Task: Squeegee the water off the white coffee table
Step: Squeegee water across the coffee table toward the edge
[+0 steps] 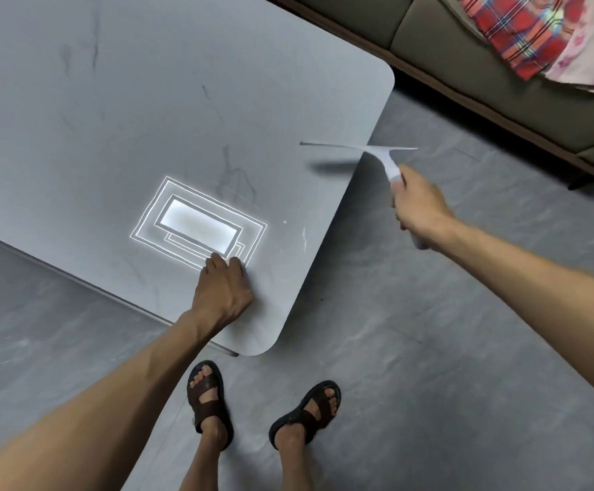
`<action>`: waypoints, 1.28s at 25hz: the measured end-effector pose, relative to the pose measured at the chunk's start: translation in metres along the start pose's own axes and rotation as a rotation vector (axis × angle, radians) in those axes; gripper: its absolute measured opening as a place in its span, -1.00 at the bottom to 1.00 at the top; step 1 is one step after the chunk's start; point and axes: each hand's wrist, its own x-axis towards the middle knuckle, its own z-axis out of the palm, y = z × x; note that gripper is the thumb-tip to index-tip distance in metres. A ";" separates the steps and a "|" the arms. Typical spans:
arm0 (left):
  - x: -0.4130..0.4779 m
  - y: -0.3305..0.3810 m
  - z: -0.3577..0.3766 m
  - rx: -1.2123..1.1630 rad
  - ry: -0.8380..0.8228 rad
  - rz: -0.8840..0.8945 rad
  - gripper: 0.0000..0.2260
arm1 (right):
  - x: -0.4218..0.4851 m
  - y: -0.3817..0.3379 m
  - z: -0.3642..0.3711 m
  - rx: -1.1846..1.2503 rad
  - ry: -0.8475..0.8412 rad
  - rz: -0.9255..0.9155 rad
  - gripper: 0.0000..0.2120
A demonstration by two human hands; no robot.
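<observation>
The white coffee table (118,101) fills the upper left, its rounded right corners in view. My right hand (416,207) grips the handle of a white squeegee (377,152). Its blade hangs just above the table's right edge, half over the floor, and casts a shadow on the top. My left hand (225,288) rests on the table near the front corner, fingers bent with the tips on the surface, holding nothing. A few small bright water streaks (303,239) lie near the right edge. A ceiling light's reflection (198,226) glares beside my left hand.
A grey-green sofa (472,65) with a dark base runs along the upper right, with plaid and pink cloths (550,33) piled on it. The grey tiled floor (430,349) lies between table and sofa. My sandalled feet (263,409) stand by the table's front corner.
</observation>
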 end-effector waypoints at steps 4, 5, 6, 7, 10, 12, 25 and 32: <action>0.007 -0.004 0.003 -0.049 -0.091 -0.015 -0.72 | 0.062 -0.059 0.030 0.126 0.037 0.134 -0.59; 0.007 -0.005 0.004 -0.071 -0.106 -0.020 -0.72 | 0.067 -0.067 0.036 0.057 0.027 0.116 -0.58; 0.008 -0.005 0.004 -0.092 -0.117 -0.026 -0.72 | 0.069 -0.072 0.043 -0.003 0.020 0.105 -0.59; 0.009 -0.007 0.003 -0.104 -0.130 -0.030 -0.72 | 0.066 -0.076 0.050 -0.041 0.019 0.096 -0.60; 0.009 -0.008 0.003 -0.128 -0.155 -0.040 -0.68 | 0.031 -0.071 0.068 -0.118 0.013 0.003 -0.53; 0.007 -0.007 0.003 -0.137 -0.161 -0.043 -0.68 | 0.004 -0.052 0.077 -0.210 -0.038 -0.117 -0.50; 0.005 0.001 -0.001 -0.123 -0.215 -0.081 -0.66 | -0.081 0.072 0.029 -0.529 -0.191 -0.452 -0.55; 0.004 0.001 -0.004 -0.109 -0.222 -0.077 -0.74 | -0.070 0.058 -0.002 -0.354 -0.088 -0.327 -0.63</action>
